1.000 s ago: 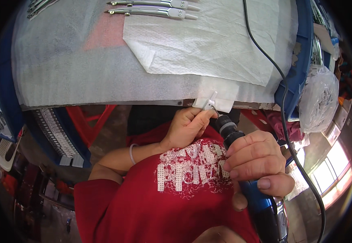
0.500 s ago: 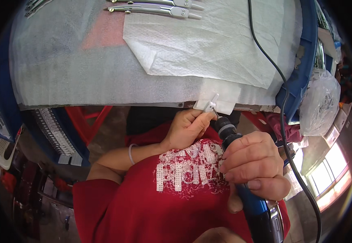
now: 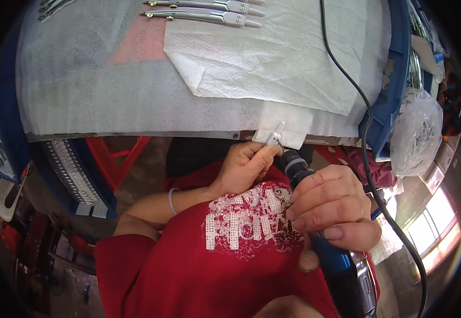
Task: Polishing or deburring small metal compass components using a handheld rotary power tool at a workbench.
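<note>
At the near edge of the table, my left hand (image 3: pixel 245 167) pinches a drawing compass (image 3: pixel 274 138) between thumb and fingers. Its pale head and stub handle stick out past the fingertips, over a small white pad (image 3: pixel 294 131); my hand hides the rest of it. My right hand (image 3: pixel 334 209) is wrapped round a blue and black electric screwdriver (image 3: pixel 332 262), tilted up and to the left. The thin bit reaches the compass head, beside my left thumb. Two silver compasses (image 3: pixel 209 17) lie side by side at the far end of the table.
A black cord (image 3: pixel 347 74) runs down the right side, past my right hand. White sheeting (image 3: pixel 251 74) covers the table. Blue bins (image 3: pixel 387 100) flank it, and one at lower left holds rows of metal parts (image 3: pixel 71 169). A clear plastic bag (image 3: pixel 417 132) hangs at right.
The whole view has shifted slightly. Both hands keep their grips, and the screwdriver bit stays at the compass head with hardly any movement.
</note>
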The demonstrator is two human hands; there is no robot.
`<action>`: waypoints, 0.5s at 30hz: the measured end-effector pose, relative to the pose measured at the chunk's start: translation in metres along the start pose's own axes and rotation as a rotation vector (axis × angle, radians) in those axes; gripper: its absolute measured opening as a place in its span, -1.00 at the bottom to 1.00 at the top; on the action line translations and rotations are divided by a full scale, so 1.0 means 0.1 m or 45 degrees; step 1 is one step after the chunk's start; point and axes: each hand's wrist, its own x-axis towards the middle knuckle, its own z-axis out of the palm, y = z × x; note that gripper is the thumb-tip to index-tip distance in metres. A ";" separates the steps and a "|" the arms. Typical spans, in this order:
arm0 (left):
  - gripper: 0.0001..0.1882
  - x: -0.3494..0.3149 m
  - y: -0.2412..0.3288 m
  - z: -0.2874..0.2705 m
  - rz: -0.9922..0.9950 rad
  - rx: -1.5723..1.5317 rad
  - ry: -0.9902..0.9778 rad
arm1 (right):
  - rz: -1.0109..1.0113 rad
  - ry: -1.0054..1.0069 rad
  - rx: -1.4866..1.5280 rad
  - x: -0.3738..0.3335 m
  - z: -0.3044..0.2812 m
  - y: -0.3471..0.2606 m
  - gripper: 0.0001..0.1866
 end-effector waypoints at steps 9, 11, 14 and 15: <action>-0.78 0.00 0.01 -0.01 -0.008 -0.035 -0.036 | 0.028 -0.047 -0.008 0.03 0.00 -0.09 -0.59; -0.77 0.00 0.00 -0.02 -0.017 -0.058 -0.046 | 0.040 -0.050 0.002 0.03 0.00 -0.09 -0.60; -0.78 0.01 -0.02 -0.05 -0.014 -0.048 -0.073 | 0.074 -0.065 0.008 0.03 0.01 -0.07 -0.60; -0.78 0.00 -0.01 -0.05 -0.018 -0.040 -0.069 | 0.070 -0.065 0.006 0.03 0.01 -0.07 -0.60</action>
